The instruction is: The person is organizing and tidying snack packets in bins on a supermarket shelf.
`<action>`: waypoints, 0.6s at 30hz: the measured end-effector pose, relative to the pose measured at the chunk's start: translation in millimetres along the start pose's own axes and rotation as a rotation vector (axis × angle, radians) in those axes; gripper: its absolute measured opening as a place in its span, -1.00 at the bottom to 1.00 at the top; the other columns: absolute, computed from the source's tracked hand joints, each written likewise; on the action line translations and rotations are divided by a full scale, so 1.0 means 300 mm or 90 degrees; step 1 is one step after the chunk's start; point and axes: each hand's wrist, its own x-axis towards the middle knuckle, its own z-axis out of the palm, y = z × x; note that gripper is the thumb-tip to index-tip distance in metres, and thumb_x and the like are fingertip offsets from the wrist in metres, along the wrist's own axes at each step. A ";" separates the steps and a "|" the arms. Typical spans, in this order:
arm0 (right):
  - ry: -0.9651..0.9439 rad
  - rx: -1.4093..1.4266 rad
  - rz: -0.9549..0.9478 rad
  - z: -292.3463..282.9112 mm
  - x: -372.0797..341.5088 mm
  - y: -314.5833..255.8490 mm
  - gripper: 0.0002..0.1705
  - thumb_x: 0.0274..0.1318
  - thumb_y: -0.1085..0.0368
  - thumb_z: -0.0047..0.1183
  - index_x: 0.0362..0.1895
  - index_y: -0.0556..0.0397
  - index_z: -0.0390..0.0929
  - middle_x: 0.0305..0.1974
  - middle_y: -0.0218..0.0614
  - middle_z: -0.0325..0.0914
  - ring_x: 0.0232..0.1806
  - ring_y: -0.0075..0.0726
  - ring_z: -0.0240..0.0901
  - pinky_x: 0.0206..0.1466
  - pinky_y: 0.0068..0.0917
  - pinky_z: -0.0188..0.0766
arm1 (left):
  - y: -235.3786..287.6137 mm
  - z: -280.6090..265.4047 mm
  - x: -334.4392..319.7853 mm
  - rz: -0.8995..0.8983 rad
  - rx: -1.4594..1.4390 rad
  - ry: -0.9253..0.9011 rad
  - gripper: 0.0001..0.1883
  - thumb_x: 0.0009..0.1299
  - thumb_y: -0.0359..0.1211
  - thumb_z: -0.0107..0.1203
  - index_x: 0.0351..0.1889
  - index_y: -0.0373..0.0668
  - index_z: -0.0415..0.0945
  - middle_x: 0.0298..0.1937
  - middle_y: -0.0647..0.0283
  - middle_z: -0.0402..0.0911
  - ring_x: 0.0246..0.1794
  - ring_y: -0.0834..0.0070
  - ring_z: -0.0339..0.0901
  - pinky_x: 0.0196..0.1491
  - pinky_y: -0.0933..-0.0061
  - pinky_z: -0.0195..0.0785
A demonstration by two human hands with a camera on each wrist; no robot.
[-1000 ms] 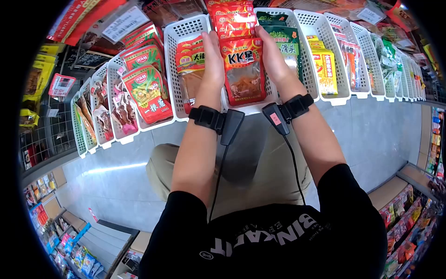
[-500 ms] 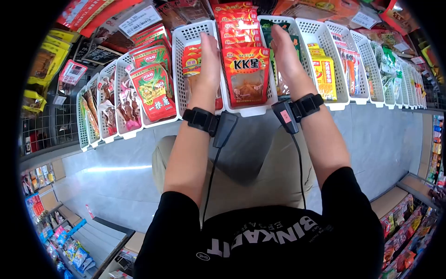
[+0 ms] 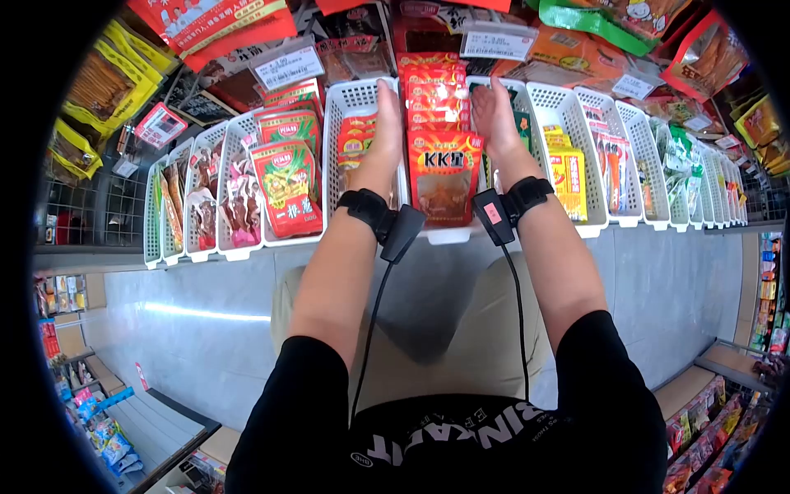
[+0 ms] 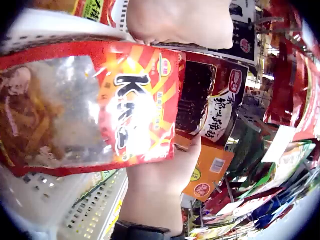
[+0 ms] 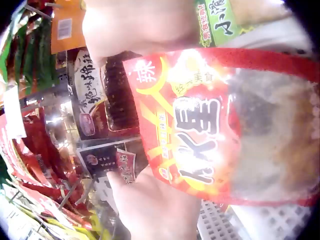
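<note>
Red snack packets (image 3: 445, 177) stand in a row, one behind another, in a white perforated basket (image 3: 449, 235). The front packet has a clear window with brownish food inside. My left hand (image 3: 383, 136) is held upright along the row's left side, fingers straight. On the opposite side my right hand (image 3: 499, 128) faces it, palm inward, fingers extended. Both wrist views show the front packet large, between the two hands; in the left wrist view the right hand (image 4: 160, 175) appears below the packet. Neither hand grips anything.
Left of the row are baskets of red-and-yellow packets (image 3: 355, 136) and green-and-red packets (image 3: 285, 189). Yellow packets (image 3: 568, 181) fill part of a basket at the right. Price tags (image 3: 499, 41) and hanging bags (image 3: 691, 62) lie behind. Grey floor (image 3: 189, 288) shows below.
The head view has tilted, so the baskets appear lower. My hands moved apart from the packets' sides, then came slightly closer together again. The red packets stay in their basket.
</note>
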 end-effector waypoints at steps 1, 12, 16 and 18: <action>0.003 0.021 0.002 0.012 0.022 -0.009 0.07 0.05 -0.33 -0.28 0.31 0.33 -0.26 0.38 -0.03 -0.31 0.43 -0.24 -0.38 0.41 -0.41 -0.46 | 0.001 -0.006 0.033 0.003 -0.019 0.029 0.08 0.22 0.39 -0.53 0.31 -0.49 -0.29 0.40 -0.08 -0.23 0.43 0.26 -0.27 0.38 0.40 -0.45; -0.012 -0.021 -0.035 -0.037 0.116 0.027 0.08 0.04 -0.30 -0.22 0.31 0.34 -0.28 0.38 0.01 -0.35 0.44 -0.21 -0.45 0.41 -0.42 -0.52 | 0.009 -0.070 0.119 0.000 -0.012 -0.009 0.11 0.20 0.40 -0.42 0.31 -0.47 -0.38 0.41 -0.07 -0.36 0.45 0.31 -0.43 0.39 0.39 -0.55; -0.008 -0.019 -0.033 -0.036 0.163 0.023 0.08 0.05 -0.30 -0.24 0.31 0.34 -0.28 0.38 0.00 -0.37 0.44 -0.20 -0.46 0.41 -0.41 -0.52 | 0.024 -0.045 0.142 0.015 -0.060 -0.058 0.11 0.20 0.38 -0.38 0.30 -0.49 -0.34 0.41 -0.08 -0.31 0.44 0.31 -0.37 0.39 0.39 -0.51; -0.106 -0.004 -0.030 0.019 0.079 -0.014 0.08 0.05 -0.31 -0.25 0.31 0.34 -0.28 0.38 0.00 -0.36 0.43 -0.21 -0.44 0.41 -0.41 -0.52 | 0.005 -0.015 0.157 -0.007 -0.054 -0.045 0.07 0.23 0.36 -0.39 0.30 -0.48 -0.27 0.40 -0.05 -0.19 0.42 0.30 -0.21 0.38 0.39 -0.37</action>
